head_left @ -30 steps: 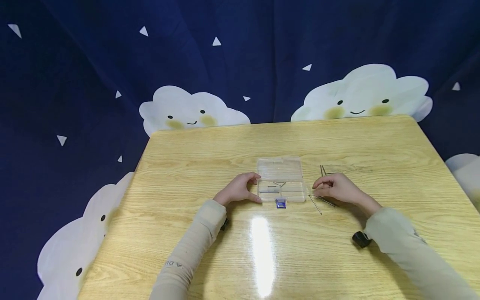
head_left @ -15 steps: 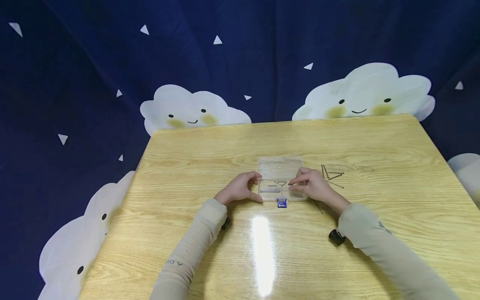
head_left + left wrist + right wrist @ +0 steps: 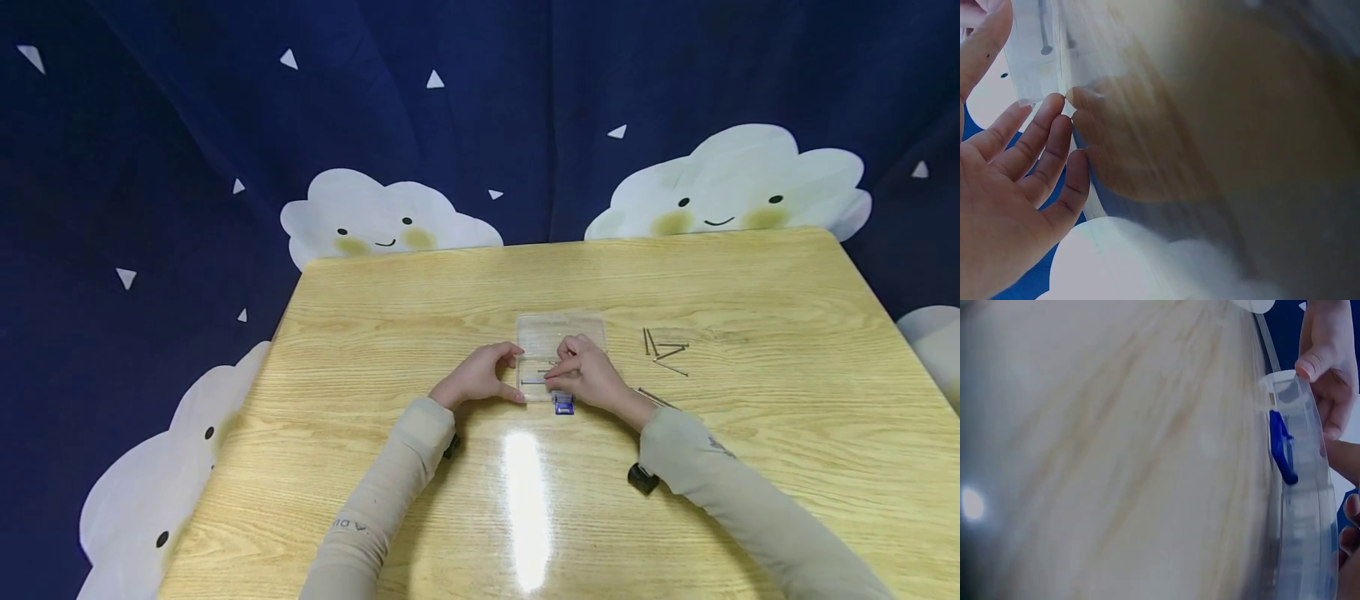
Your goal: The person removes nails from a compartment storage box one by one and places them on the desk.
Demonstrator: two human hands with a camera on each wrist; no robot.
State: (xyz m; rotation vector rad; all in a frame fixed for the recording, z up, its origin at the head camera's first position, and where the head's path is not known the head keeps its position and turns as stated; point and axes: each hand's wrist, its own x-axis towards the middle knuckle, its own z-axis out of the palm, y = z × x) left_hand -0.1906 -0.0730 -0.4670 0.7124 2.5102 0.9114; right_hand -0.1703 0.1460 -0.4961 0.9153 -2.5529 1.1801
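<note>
A clear plastic box [image 3: 529, 392] lies on the table with its lid [image 3: 558, 332] folded back and a blue latch [image 3: 564, 406] at the near side. My left hand [image 3: 480, 375] grips its left end, thumb at the near corner and fingers at the far side. In the left wrist view, those fingers [image 3: 1038, 147] touch the clear wall. My right hand [image 3: 588, 375] is over the box, thumb and forefinger brought together at the right end of a long nail [image 3: 529, 382]. It covers much of the box's right part, and the fingertip contact is small in view.
Several loose nails [image 3: 667, 350] lie on the wooden table [image 3: 405, 308] right of the box, and more [image 3: 656, 398] lie beside my right forearm. A dark blue curtain [image 3: 525, 108] with white clouds hangs behind the table.
My right hand has moved left from the loose nails to over the box, its thumb and forefinger coming together there. The left hand has stayed on the box's left end.
</note>
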